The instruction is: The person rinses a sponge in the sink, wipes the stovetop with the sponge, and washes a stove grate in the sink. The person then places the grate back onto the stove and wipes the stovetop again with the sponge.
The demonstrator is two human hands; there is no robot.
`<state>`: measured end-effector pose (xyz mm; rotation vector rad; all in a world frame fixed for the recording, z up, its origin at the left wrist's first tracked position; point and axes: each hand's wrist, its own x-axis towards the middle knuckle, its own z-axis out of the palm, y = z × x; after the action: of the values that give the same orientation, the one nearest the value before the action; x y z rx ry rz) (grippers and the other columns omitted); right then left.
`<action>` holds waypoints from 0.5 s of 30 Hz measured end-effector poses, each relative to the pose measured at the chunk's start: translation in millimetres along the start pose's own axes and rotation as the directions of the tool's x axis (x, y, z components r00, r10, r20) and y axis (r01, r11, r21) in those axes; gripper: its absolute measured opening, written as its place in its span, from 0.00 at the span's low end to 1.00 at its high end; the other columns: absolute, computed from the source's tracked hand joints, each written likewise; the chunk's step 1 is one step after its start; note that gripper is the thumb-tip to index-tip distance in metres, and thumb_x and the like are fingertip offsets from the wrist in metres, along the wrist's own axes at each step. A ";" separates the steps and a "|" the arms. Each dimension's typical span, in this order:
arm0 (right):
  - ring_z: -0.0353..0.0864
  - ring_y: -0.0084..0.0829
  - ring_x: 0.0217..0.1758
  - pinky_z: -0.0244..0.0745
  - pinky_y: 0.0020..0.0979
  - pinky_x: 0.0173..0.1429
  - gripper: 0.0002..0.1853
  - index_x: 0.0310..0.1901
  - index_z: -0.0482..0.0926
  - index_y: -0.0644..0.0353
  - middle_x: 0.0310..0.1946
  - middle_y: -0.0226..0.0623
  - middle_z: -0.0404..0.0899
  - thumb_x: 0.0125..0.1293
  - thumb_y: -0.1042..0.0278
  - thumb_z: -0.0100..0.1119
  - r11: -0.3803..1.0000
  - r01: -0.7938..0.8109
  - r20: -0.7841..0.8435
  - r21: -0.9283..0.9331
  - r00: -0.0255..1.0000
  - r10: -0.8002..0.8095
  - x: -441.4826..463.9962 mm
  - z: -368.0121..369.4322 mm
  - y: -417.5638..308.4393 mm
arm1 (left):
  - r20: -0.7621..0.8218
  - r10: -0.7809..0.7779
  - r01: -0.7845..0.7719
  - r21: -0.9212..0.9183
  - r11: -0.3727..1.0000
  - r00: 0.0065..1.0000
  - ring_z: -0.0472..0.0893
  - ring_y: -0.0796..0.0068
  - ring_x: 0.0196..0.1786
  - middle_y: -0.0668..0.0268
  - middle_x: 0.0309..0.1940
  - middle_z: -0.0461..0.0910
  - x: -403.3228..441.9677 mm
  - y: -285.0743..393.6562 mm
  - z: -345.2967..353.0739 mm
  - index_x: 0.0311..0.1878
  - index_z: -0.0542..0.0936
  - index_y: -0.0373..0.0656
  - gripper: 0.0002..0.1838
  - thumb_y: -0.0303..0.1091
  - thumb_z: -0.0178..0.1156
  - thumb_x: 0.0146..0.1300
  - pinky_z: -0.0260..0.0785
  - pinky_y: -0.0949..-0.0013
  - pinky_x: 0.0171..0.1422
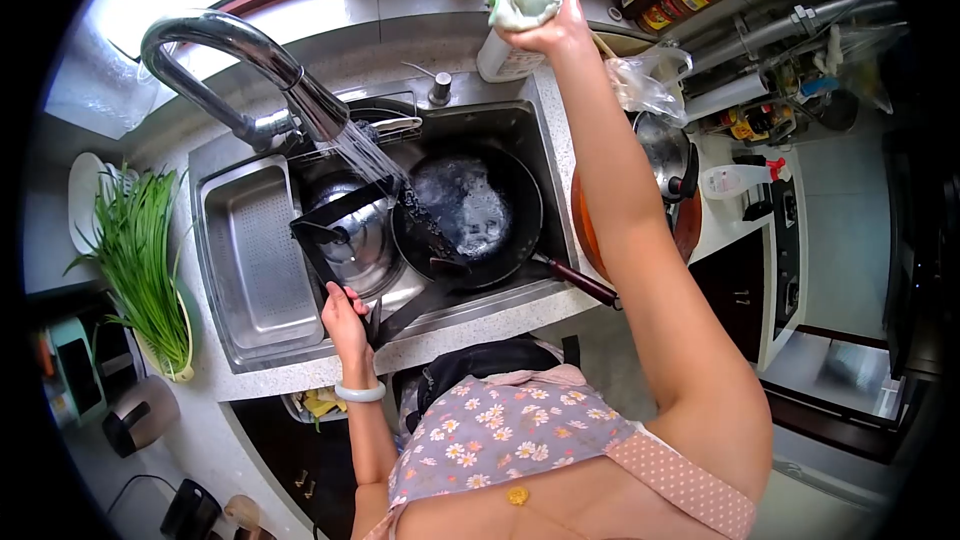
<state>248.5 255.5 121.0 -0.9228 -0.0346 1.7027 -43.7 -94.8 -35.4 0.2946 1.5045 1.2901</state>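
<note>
My left hand grips a black frame-like part by its lower side, over the left of the sink. Water runs from the chrome faucet onto the frame's upper right. Beside it in the sink lies a black frying pan with water and suds, its dark red handle over the front edge. A round metal lid shows behind the frame. My right hand is raised at the back right, closed around a pale green cloth, near a white bottle.
A perforated steel tray sits in the sink's left side. Green chives lie on the left counter. To the right are a lidded pot, a spray bottle and a plastic bag. Jars stand at the back.
</note>
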 end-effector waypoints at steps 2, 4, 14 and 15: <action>0.71 0.45 0.53 0.68 0.56 0.55 0.40 0.53 0.68 0.53 0.53 0.39 0.68 0.52 0.25 0.55 0.994 0.048 -0.145 0.096 0.989 -0.034 21.7 12.8 -13.1 | 0.008 0.015 -0.015 0.000 1.000 1.000 0.62 0.83 0.21 0.73 0.16 0.62 -3.4 1.4 0.8 0.27 0.67 0.42 0.24 0.53 0.44 0.71 0.56 0.78 0.27; 0.76 0.43 0.47 0.74 0.51 0.50 0.34 0.50 0.70 0.54 0.48 0.38 0.72 0.55 0.31 0.57 0.979 0.085 -0.178 0.186 0.983 -0.051 29.0 14.3 -19.4 | 0.014 0.021 -0.021 0.003 1.000 1.000 0.61 0.83 0.21 0.74 0.16 0.62 -4.6 0.8 0.1 0.27 0.67 0.42 0.24 0.54 0.44 0.71 0.56 0.79 0.27; 0.82 0.44 0.37 0.82 0.48 0.37 0.23 0.53 0.65 0.60 0.45 0.42 0.75 0.64 0.54 0.58 0.940 0.315 -0.359 0.129 0.899 -0.252 100.9 -0.9 -38.0 | -0.024 0.017 -0.016 0.040 0.999 1.000 0.61 0.84 0.21 0.74 0.16 0.62 -6.7 0.6 9.9 0.27 0.68 0.42 0.24 0.53 0.45 0.71 0.56 0.79 0.27; 0.82 0.42 0.35 0.82 0.47 0.37 0.21 0.51 0.67 0.59 0.42 0.40 0.76 0.65 0.54 0.56 0.941 0.315 -0.338 0.120 0.905 -0.260 114.3 -10.0 -43.3 | -0.024 0.025 -0.024 0.044 0.999 0.999 0.61 0.84 0.21 0.74 0.16 0.62 -5.8 0.6 12.3 0.27 0.68 0.43 0.24 0.53 0.45 0.71 0.56 0.79 0.27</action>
<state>283.7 361.9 71.2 -0.9981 0.1806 1.2469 -31.7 -92.1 -29.6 0.3278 1.5562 1.2852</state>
